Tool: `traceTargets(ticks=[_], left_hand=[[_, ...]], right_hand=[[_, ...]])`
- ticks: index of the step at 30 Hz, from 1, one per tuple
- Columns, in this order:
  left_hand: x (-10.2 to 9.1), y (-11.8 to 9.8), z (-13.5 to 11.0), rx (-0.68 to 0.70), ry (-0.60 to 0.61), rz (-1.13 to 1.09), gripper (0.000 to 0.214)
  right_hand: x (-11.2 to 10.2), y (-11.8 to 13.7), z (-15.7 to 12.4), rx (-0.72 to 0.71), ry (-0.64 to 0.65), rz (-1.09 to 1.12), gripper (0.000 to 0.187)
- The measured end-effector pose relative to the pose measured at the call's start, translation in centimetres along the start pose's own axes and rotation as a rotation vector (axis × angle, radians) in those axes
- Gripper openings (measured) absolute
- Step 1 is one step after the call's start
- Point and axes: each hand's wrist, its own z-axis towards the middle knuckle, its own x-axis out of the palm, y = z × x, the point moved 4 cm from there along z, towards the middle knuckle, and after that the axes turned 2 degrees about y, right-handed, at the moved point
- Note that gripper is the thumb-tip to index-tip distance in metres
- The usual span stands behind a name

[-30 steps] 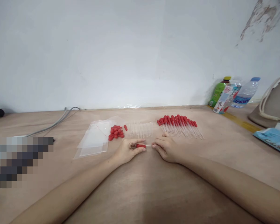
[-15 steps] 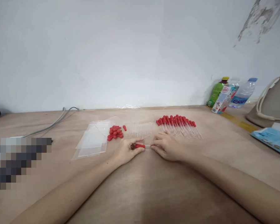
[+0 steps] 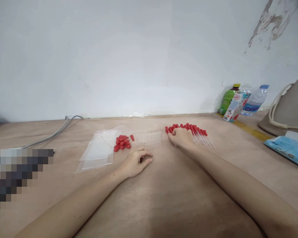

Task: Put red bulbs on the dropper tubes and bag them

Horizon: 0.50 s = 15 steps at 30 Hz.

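Note:
My left hand (image 3: 136, 162) rests on the table with thumb and fingers apart and nothing between them. Close to it lie a heap of red rubber bulbs (image 3: 122, 143), one loose bulb (image 3: 132, 137) and a row of clear glass tubes (image 3: 151, 139). My right hand (image 3: 181, 137) is over the left part of a row of red-topped droppers (image 3: 201, 132), fingers curled together. A red bulb shows at its fingertips; the hand hides the rest of that dropper and several others' tubes.
Clear plastic bags (image 3: 96, 150) lie left of the bulbs. A grey cable (image 3: 57, 132) runs at the back left. Bottles (image 3: 254, 100), a beige bag (image 3: 288, 105) and a blue packet (image 3: 288, 147) are at the right. A white wall (image 3: 139, 59) rises behind.
My left hand has let go of the red bulb end of a dropper. The right hand has moved right and away from me, onto the row of droppers.

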Motion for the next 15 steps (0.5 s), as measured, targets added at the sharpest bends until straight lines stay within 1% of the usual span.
traceTargets(ticks=[4, 10, 12, 15], left_hand=[[0.0, 0.0, 0.0, 0.008, -0.004, 0.005, 0.017], [0.1, 0.1, 0.0, 0.01, -0.021, 0.002, 0.017], [0.1, 0.1, 0.0, 0.013, -0.022, -0.001, 0.017], [0.0, 0.0, 0.0, 0.014, -0.019, 0.011, 0.017]], right_hand=[[0.7, 0.5, -0.1, -0.033, 0.01, -0.127, 0.031], [0.5, 0.2, -0.2, -0.028, 0.075, -0.168, 0.035], [0.3, 0.3, -0.3, -0.038, 0.053, -0.195, 0.038], [0.1, 1.6, -0.8, -0.122, -0.002, -0.192, 0.041]])
